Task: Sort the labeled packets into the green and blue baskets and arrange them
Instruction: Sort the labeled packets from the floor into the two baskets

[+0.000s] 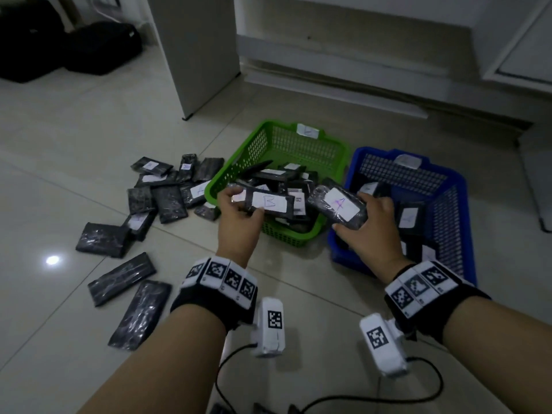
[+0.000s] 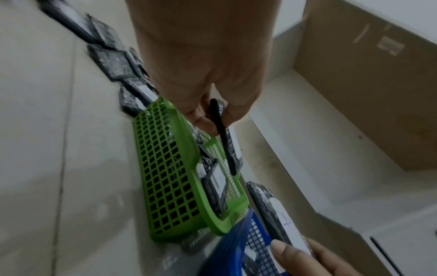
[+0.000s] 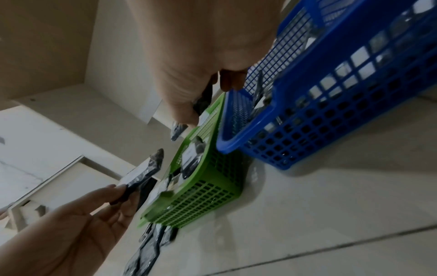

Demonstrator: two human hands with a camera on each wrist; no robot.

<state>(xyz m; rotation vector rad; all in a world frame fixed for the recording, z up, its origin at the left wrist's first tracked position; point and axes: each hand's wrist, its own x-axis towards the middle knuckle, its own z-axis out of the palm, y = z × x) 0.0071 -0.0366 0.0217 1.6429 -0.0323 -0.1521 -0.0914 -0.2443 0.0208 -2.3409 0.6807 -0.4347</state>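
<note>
My left hand pinches a black packet labelled B over the near left corner of the green basket; the left wrist view shows that packet edge-on between thumb and fingers. My right hand grips a black packet labelled A above the gap between the green basket and the blue basket. The green basket holds several labelled packets in a loose heap. The blue basket holds a few packets, one marked A.
Several black packets lie scattered on the tiled floor left of the green basket, some label-down. A white cabinet panel and low white furniture stand behind the baskets. Black bags sit far left. Cables trail by my wrists.
</note>
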